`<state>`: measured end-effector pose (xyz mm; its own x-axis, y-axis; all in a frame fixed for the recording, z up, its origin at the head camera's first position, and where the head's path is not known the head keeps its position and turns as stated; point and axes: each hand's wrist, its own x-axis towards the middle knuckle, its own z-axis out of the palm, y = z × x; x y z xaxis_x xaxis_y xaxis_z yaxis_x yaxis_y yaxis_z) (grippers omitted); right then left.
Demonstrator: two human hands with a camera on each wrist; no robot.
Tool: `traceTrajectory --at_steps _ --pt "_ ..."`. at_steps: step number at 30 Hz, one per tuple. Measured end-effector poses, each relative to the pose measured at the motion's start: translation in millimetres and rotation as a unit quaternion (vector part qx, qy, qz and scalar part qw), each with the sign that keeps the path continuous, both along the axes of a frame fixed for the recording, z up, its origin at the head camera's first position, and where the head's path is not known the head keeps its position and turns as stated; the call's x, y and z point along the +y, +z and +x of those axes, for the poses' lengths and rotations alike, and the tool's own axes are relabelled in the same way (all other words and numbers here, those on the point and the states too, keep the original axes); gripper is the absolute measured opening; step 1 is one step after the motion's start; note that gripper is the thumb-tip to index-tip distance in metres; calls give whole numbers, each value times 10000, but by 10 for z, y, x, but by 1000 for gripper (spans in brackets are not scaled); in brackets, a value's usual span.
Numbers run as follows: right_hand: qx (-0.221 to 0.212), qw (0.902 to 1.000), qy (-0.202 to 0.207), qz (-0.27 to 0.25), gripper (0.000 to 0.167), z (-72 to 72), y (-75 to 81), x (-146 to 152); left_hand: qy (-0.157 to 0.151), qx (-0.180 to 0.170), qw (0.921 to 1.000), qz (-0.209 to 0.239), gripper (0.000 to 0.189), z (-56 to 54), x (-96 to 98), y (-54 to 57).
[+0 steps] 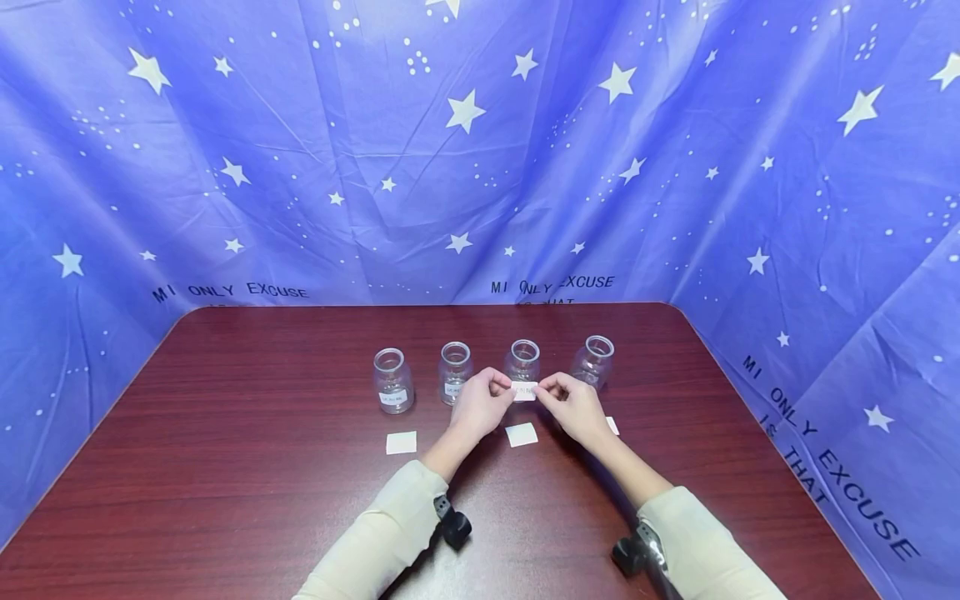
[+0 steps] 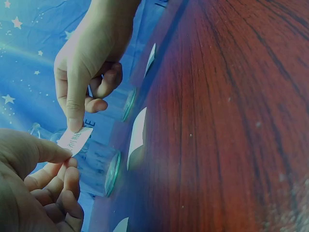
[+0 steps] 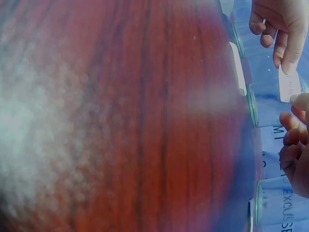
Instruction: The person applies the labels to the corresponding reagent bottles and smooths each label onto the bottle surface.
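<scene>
A small white label [image 1: 524, 391] with dark handwriting is stretched between both hands, in front of a clear glass jar [image 1: 524, 353]. My left hand [image 1: 480, 406] pinches its left edge between thumb and finger, while my right hand [image 1: 576, 410] pinches the right edge. In the left wrist view the label [image 2: 76, 140] bends slightly, its writing facing out. The right wrist view shows the label [image 3: 289, 84] too, with fingertips at both ends. Two glass jars to the left, the far left jar [image 1: 393, 379] and its neighbour [image 1: 454, 364], bear written labels.
Another glass jar [image 1: 597, 354] stands at the right of the row, partly behind the right hand. White paper pieces lie before the jars: a left piece [image 1: 401, 442], a middle piece [image 1: 522, 434] and a partly hidden right piece [image 1: 613, 426]. Starry blue curtains [image 1: 375, 150] surround the dark red table [image 1: 225, 467].
</scene>
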<state>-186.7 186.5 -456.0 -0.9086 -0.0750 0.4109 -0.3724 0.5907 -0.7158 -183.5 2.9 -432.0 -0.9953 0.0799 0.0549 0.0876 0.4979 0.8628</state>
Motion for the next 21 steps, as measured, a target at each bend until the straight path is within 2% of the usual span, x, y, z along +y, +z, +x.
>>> traceTrajectory --at_steps 14,21 --pt "-27 9999 -152 -45 10 -16 -8 -23 109 120 9998 -107 9 -26 15 -34" --pt "508 9985 -2 -205 14 -23 -55 -19 174 72 9997 -128 9 -36 22 -49"
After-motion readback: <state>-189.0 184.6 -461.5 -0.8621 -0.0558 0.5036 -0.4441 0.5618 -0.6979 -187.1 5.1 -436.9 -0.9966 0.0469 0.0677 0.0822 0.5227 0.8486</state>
